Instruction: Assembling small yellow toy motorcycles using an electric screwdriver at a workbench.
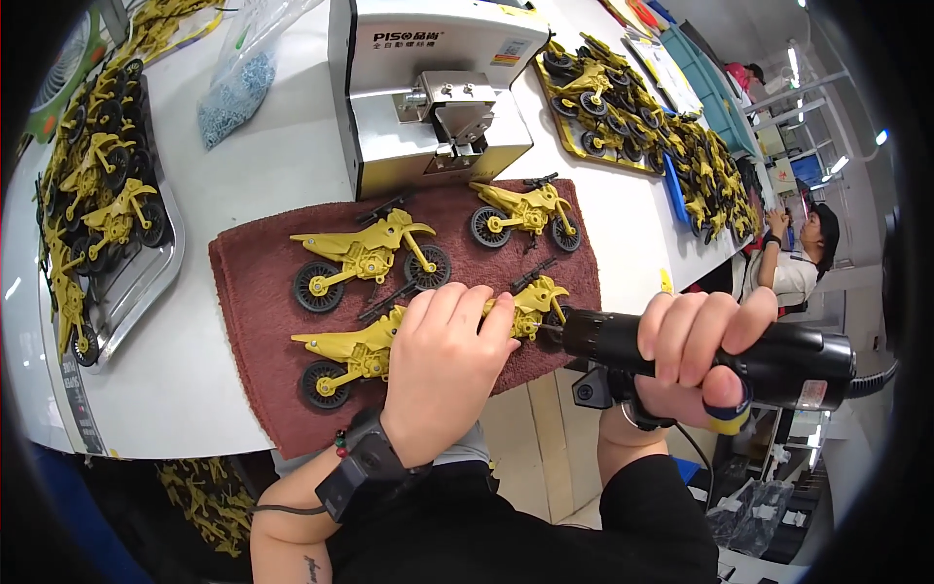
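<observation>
— Nearest the lens, what is under the hands?

— Left hand point(443, 365), fingers curled down and pressed flat, pins a yellow toy motorcycle point(428, 336) to the brown towel point(258, 292). Its long axis runs left to right beneath that palm: rear wheel out past the wrist side, front end poking from under the fingertips toward the right hand.

— And the right?

— Right hand point(696, 355) is wrapped tight round a black electric screwdriver point(700, 352), held level, its nose pointing left and meeting the bike's front end just beyond the left fingertips. The left hand is on the bike; the right reaches it only through the tool. Whether the bit is seated in a screw cannot be told.

— Around them?

— Two more yellow motorcycles point(365, 258) lie on the towel beyond the left knuckles, both lengthwise left to right. Farther out stands a white screw feeder machine point(428, 88). Off to the left hand's side, a metal tray point(141, 282) is heaped with bikes, a clear bag of screws point(238, 83) past it; beyond the right hand, a yellow tray point(593, 92) holds more. A co-worker point(803, 258) sits well apart, far right.
</observation>
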A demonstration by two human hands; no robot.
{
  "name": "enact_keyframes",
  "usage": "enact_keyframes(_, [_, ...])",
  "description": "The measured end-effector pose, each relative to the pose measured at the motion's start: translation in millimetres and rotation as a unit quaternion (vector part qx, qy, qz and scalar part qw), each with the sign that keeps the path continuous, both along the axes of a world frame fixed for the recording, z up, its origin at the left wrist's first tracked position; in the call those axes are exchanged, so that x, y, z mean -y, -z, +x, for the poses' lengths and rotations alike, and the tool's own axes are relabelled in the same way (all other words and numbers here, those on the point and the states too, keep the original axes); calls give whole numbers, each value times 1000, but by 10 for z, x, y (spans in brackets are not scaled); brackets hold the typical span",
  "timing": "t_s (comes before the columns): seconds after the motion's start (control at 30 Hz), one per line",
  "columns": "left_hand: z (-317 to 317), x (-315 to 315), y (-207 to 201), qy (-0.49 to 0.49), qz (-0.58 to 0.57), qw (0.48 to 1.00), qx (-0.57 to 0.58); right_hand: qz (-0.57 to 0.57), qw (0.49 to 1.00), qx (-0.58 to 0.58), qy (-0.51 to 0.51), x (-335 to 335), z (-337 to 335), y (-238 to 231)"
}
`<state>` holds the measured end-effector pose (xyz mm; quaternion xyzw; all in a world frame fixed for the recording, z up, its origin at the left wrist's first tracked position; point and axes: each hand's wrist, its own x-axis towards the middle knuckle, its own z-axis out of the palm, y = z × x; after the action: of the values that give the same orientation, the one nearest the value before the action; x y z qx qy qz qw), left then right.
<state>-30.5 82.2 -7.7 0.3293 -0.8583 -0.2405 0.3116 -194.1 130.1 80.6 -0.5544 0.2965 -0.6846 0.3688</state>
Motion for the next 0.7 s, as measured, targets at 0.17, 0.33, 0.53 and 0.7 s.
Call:
enact_keyframes(0.17, [7, 10, -7, 5, -1, 1000, -1, 25, 999, -24, -8, 13, 56, 12])
enact_keyframes(0.33, [-11, 9, 12, 4, -6, 1000, -1, 36, 998, -45, 6, 35, 101, 68])
enact_keyframes(0.53, [-15, 2, -4, 7, 6, 1000, 9, 31, 994, -93, -41, 56, 61, 62])
enact_keyframes(0.7, [0, -7, 30, -5, 0, 1000, 15, 37, 993, -96, -58, 112, 59, 56])
